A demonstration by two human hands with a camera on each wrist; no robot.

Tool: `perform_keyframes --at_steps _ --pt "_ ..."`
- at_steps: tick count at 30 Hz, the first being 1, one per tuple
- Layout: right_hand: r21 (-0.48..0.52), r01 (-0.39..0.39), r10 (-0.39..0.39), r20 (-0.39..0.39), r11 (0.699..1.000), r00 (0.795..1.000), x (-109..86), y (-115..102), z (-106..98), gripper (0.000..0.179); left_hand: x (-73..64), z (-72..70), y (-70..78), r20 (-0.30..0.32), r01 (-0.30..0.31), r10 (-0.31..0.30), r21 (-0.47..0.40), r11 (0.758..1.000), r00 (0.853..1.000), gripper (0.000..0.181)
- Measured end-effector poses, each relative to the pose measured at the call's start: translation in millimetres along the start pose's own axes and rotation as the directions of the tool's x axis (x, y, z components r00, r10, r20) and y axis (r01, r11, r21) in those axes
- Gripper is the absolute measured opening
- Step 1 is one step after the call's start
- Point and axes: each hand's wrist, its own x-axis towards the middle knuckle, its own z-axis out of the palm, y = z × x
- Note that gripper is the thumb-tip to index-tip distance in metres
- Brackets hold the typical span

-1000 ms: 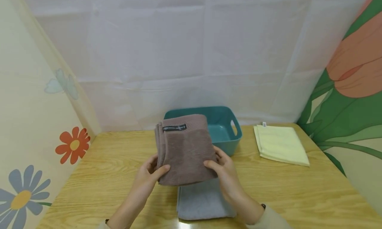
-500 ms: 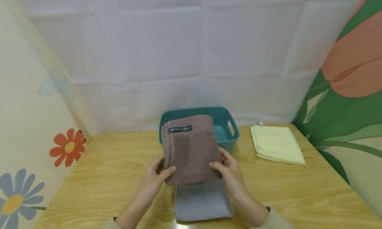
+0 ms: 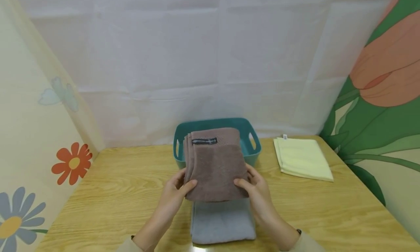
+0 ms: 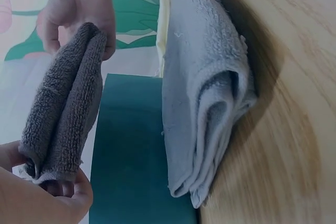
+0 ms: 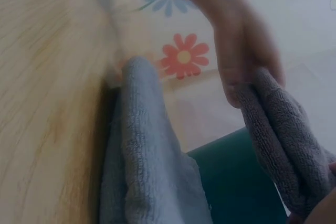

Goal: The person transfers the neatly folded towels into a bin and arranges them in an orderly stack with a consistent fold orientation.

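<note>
A folded brown towel [image 3: 218,168] with a dark label strip is held up between both hands, tilted, its far part overlapping the teal bin [image 3: 252,159] in the head view. My left hand [image 3: 174,193] pinches its left side, thumb on top and fingers beneath. On the opposite side my right hand [image 3: 257,192] grips it the same way. Below lies a folded grey towel [image 3: 223,223] on the table. In the left wrist view the brown towel [image 4: 65,103] is raised off the table, its folded edge facing the camera.
At the right, a folded pale yellow towel [image 3: 303,159] with a small white tag lies on the wooden table [image 3: 131,182]. The bin stands against the white backdrop [image 3: 157,62] at the table's back. Painted walls with flowers [image 3: 73,162] flank both sides.
Both hands and the brown towel have shifted slightly right relative to the bin, and more of the bin's left side shows. The head view has turned a little. The grip is unchanged.
</note>
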Motion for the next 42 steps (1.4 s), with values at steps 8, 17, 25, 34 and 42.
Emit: perform_keyframes --at_steps 8,17,25,34,42 --pt "-0.030 -0.020 0.020 -0.016 0.999 1.000 1.1 3.4 -11.2 0.059 5.3 8.9 -0.2 0.036 -0.046 0.047 -0.017 0.999 0.998 0.047" --pt "-0.019 -0.039 0.039 0.002 0.999 0.999 0.5 6.0 -16.9 0.060 9.0 7.8 -8.6 0.040 0.001 0.001 -0.038 0.999 0.999 0.055" --pt "-0.008 -0.061 0.061 -0.004 0.998 0.998 -0.1 11.2 -19.4 0.061 7.9 5.7 -10.4 0.058 0.044 -0.042 -0.045 0.998 0.997 0.059" --pt "0.001 -0.105 0.105 -0.021 0.995 0.994 -0.1 6.4 -17.2 0.061 14.9 2.1 -15.5 0.070 0.116 -0.112 -0.057 0.992 0.991 0.067" --pt "0.001 -0.065 0.065 -0.019 0.998 0.998 3.5 -0.5 -15.8 0.060 18.3 4.9 -9.8 0.061 0.097 -0.094 -0.043 0.994 0.994 0.068"
